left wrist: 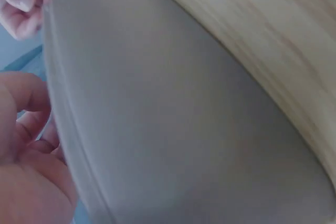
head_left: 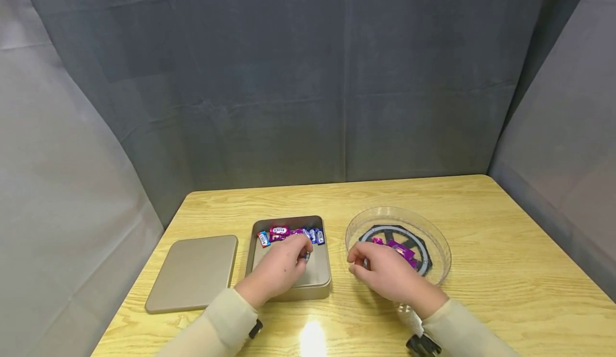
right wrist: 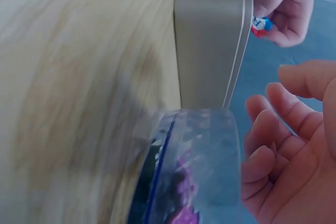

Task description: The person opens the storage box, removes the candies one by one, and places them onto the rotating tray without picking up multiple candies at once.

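An open gold tin stands on the wooden table, with several wrapped sweets lined along its far wall. My left hand reaches into the tin and pinches a small blue and red sweet between its fingertips. To the right, a clear round dish holds purple-wrapped sweets. My right hand hovers at the dish's left rim. In the right wrist view its fingers are loosely curled and its palm holds nothing. The left wrist view shows mostly the tin's outer wall.
The tin's flat gold lid lies on the table left of the tin. The table is backed and flanked by grey cloth screens. The dish sits on a dark ring-shaped base.
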Tool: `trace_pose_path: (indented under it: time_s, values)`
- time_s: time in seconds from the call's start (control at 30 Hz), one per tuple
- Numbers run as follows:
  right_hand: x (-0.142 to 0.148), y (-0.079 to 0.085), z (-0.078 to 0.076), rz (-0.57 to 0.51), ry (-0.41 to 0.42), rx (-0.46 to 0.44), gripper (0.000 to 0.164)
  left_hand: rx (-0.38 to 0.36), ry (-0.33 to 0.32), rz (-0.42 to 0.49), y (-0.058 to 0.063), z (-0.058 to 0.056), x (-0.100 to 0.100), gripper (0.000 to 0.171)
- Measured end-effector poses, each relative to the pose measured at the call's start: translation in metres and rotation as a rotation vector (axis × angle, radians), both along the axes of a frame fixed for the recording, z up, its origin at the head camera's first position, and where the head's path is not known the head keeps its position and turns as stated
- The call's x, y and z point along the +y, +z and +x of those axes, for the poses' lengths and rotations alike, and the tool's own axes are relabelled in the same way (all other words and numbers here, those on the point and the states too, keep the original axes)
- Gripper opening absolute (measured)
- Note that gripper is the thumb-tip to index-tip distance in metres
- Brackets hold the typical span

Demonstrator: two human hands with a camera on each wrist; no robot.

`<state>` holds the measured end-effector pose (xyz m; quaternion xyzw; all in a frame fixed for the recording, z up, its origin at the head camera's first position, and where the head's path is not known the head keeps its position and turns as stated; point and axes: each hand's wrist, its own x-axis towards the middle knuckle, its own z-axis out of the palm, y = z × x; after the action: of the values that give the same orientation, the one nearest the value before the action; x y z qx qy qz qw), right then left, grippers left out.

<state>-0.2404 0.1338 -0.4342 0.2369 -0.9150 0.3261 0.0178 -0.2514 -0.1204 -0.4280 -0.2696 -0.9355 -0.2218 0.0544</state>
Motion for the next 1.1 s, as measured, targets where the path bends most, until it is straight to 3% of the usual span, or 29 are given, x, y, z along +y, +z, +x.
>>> trace_pose_path:
  time_s: [0.1,0.27,0.43,0.7,0.97,1.1]
  values:
    - [-0.004,0.001,-0.001,-0.014,0.015,-0.016,0.012,-0.036,-0.034,0.044,0.0,0.005,0.007,0.02]
    - [-0.01,0.001,-0.002,-0.011,0.027,-0.004,0.013,0.0,-0.117,0.07,-0.003,0.007,0.018,0.021]
    - [-0.016,-0.002,-0.002,-0.043,0.053,-0.038,0.015,0.004,-0.15,0.111,-0.006,0.008,0.026,0.021]
    - [-0.021,-0.003,0.0,-0.112,0.084,-0.076,0.023,-0.068,-0.139,0.198,-0.009,0.01,0.033,0.021]
    - [-0.02,0.01,-0.002,-0.137,0.096,-0.06,0.018,-0.164,-0.126,0.38,-0.009,0.009,0.04,0.021]
    - [-0.023,0.016,-0.004,-0.135,0.106,-0.079,0.018,-0.157,-0.1,0.418,-0.008,0.009,0.039,0.022]
